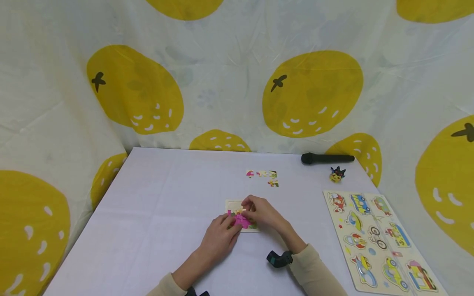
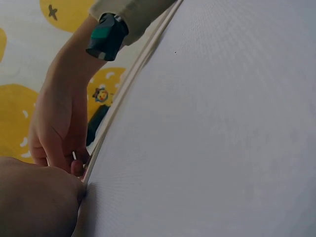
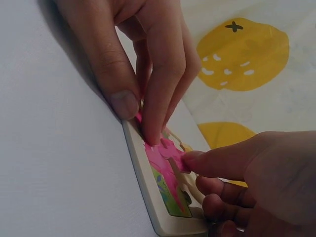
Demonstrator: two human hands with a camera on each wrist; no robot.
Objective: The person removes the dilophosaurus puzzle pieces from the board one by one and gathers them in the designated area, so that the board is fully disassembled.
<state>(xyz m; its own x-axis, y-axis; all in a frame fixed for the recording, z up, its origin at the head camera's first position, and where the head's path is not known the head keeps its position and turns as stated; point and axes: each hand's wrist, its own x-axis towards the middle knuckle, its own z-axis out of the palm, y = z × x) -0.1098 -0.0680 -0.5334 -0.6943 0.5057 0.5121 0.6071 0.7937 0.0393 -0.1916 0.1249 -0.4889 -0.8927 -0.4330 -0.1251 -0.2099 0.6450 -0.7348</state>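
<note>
A small jigsaw puzzle tray (image 1: 230,203) with a pale rim lies on the white table under both hands. Pink and green pieces fill part of it. My left hand (image 1: 220,235) rests at its near left side; in the right wrist view the left thumb lies along the rim and a fingertip presses the pink pieces. From the right, my right hand (image 1: 263,211) pinches a pink puzzle piece (image 3: 170,152), which sits slightly raised over the others. The right hand's other fingers are curled beneath its thumb. In the left wrist view, the tray's surface is hidden.
Several loose puzzle pieces (image 1: 262,174) lie beyond the tray. At the right stands a large wooden vehicle puzzle board (image 1: 364,224). Behind it are a small yellow-and-dark figurine (image 1: 337,174) and a black microphone (image 1: 327,158). A patterned curtain (image 1: 229,90) hangs behind the table.
</note>
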